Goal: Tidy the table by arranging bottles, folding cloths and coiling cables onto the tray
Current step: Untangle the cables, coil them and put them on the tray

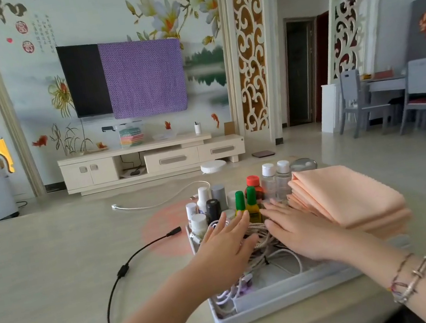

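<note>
Both forearms reach in from the near edge, the right one wearing bracelets (407, 276) at the wrist. Left hand (227, 246) and right hand (296, 227) lie side by side, palms down, each grip wide with fingers straight and pressing flat on a heap of coiled cables (261, 252) in the middle of the grey tray (281, 306). Neither hand curls around anything. Just beyond the fingertips, a cluster of bottles (240, 199) stands upright at the far end of the tray, caps white, grey, black, green and red. Just right of the right hand, a stack of folded peach cloths (350, 194) sits on the tray's right side. On the desk (53, 258), left of the tray, a black cable (122, 269) lies loose, and farther back a white cable (156, 201) lies uncoiled.
</note>
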A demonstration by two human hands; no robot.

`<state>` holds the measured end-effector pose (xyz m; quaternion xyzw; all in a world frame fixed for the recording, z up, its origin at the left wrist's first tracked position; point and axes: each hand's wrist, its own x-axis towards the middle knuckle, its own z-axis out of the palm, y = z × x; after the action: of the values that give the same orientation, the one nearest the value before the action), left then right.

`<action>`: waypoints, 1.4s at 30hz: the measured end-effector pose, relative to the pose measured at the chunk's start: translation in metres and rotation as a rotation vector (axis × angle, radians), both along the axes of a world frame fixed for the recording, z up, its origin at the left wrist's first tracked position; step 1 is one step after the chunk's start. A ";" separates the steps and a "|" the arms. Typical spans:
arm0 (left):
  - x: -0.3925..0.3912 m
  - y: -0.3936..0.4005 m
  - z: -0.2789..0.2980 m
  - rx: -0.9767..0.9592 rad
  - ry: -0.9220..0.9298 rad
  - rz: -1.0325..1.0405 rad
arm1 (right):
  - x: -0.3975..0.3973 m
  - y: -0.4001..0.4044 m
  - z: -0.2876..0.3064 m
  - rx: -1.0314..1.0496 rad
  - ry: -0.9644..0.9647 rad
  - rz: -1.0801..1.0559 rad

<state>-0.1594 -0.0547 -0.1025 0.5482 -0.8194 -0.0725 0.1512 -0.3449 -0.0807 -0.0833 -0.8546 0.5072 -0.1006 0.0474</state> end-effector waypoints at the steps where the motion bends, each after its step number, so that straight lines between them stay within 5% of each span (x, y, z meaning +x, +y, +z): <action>1: 0.003 0.001 0.002 -0.035 0.031 0.000 | 0.005 0.003 0.006 -0.037 -0.041 0.001; 10: 0.100 0.024 0.022 -0.323 0.274 0.246 | 0.093 0.015 0.032 -0.127 -0.240 0.232; 18: 0.214 0.029 -0.018 0.030 0.238 0.652 | 0.202 -0.017 0.010 -0.069 -0.069 0.357; 24: 0.208 0.024 -0.013 0.156 0.213 0.658 | 0.249 -0.052 -0.014 -0.023 0.196 0.248; 29: 0.200 0.031 -0.011 0.247 0.006 0.609 | 0.252 -0.058 -0.021 -0.060 0.197 0.178; 32: 0.202 0.039 -0.007 0.228 0.020 0.667 | 0.242 -0.050 -0.008 -0.050 0.035 0.137; 37: 0.201 0.042 0.011 0.265 0.483 0.588 | 0.196 -0.034 0.047 -0.148 -0.253 0.078; 42: 0.150 0.035 0.052 0.264 0.838 0.418 | 0.125 -0.025 0.089 -0.162 -0.305 -0.045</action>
<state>-0.0091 -0.0202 -0.0509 0.6391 -0.5442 -0.3582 0.4086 -0.2202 -0.1062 0.0062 -0.8189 0.5033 -0.2708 0.0524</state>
